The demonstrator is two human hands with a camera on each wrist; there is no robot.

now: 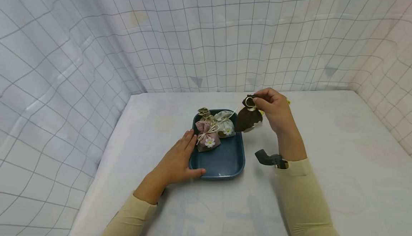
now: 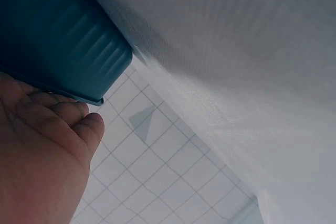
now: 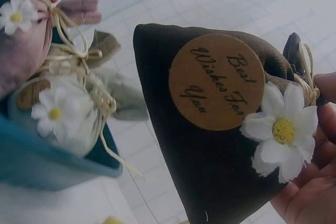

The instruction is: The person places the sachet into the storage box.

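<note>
My right hand [image 1: 273, 108] pinches the tied neck of a dark brown drawstring pouch [image 1: 247, 119] just right of a blue tray [image 1: 222, 161]. In the right wrist view the pouch bears a round "Best Wishes For You" sticker [image 3: 216, 82] and a white daisy [image 3: 282, 129]. My left hand [image 1: 178, 159] rests against the tray's left rim, fingers along the side and thumb at the front edge. Inside the tray sit a pink pouch [image 1: 204, 137], a white pouch [image 1: 226, 126] and a tan pouch [image 1: 204, 113], the last partly hidden behind the pink one.
A white cloth covers the table [image 1: 338, 164]. Grid-patterned curtains [image 1: 225, 43] hang at the back and both sides. Something yellow [image 1: 288, 102], mostly hidden, lies behind the right hand. A dark camera mount [image 1: 268, 158] sticks out from the right wrist.
</note>
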